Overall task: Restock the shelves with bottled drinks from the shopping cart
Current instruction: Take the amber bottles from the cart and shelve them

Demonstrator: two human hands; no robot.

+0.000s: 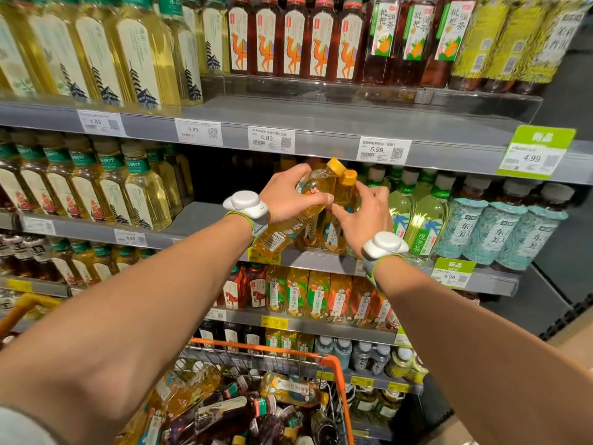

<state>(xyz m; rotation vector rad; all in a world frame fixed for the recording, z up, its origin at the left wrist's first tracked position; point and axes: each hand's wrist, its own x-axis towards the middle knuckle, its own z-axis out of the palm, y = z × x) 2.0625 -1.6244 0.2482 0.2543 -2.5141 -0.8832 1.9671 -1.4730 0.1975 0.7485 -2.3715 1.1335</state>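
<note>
My left hand (pixel 288 197) curls its fingers round a tilted bottle (pixel 317 184) at the shelf (pixel 205 216). My right hand (pixel 365 216) pinches the upright bottle (pixel 346 191) touching it. Below, the cart (pixel 333 361) holds jumbled bottles (pixel 288 390).

- Along the top shelf edge (pixel 321 131), three white price tags (pixel 193 130) each read 4.89, and a fourth tag (pixel 383 150) reads 5.99.
- At far right, a green tag (pixel 534 152) says 新品, price 4.99.
- One shelf down, a second green tag (pixel 451 273) also says 新品 and 4.99.
- The brown bottles (pixel 414 33) up top carry 枇杷润茶.
- The pale green bottles (pixel 425 226) read 现泡茶.
- The teal-wrapped bottles (pixel 494 232) show 东方美人.
- At left, a small tag (pixel 130 238) reads 4.89.
</note>
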